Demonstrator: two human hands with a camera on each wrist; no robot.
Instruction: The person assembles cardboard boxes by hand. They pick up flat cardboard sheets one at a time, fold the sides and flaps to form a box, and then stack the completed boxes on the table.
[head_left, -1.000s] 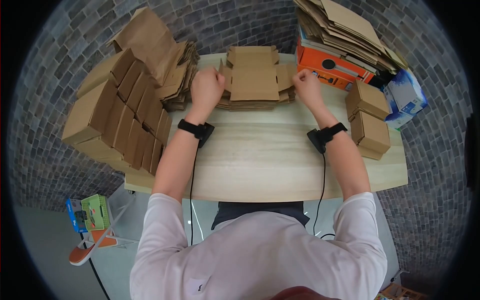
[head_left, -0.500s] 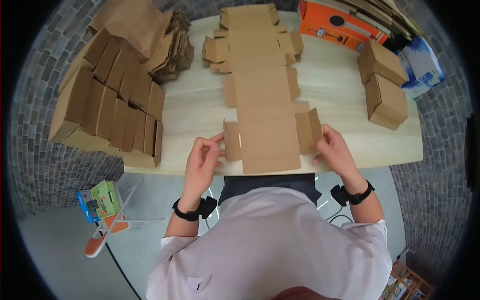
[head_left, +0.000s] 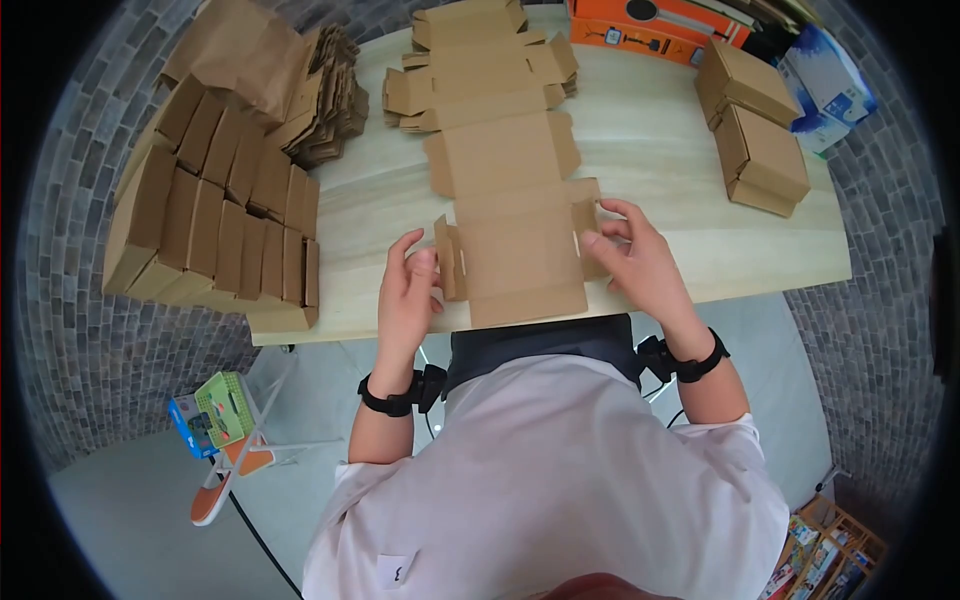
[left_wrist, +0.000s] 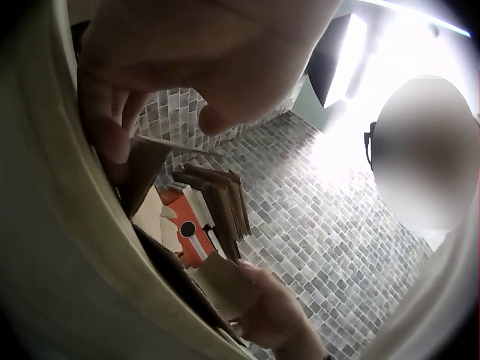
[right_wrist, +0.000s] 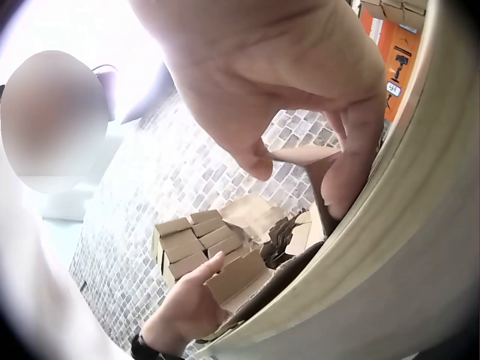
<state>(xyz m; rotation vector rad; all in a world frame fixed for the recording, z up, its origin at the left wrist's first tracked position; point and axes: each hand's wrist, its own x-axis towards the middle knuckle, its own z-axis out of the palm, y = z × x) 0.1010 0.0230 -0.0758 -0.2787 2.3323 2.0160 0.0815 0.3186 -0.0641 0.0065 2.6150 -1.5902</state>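
A flat, unfolded cardboard box (head_left: 525, 240) lies lengthwise on the table, its near end at the front edge. Its left side flap (head_left: 446, 260) is bent up. Beside that flap is my left hand (head_left: 405, 285), fingers loosely bent and thumb apart from them. On the opposite side, my right hand (head_left: 640, 260) is at the right side flap (head_left: 588, 225). In the right wrist view, fingers (right_wrist: 349, 176) of that hand rest against a raised flap (right_wrist: 319, 187), with the thumb spread away from them.
More flat cardboard (head_left: 465, 65) lies at the back middle. Rows of folded boxes (head_left: 215, 215) stand at left, near piled flattened cardboard (head_left: 325, 100). Two small boxes (head_left: 760, 150), an orange box (head_left: 640, 35) and a blue-white box (head_left: 830, 80) are at right.
Both hands came back from the rear of the table to its front edge, and the unfolded box now spans that stretch. Since half a second ago, the side flaps have been raised further.
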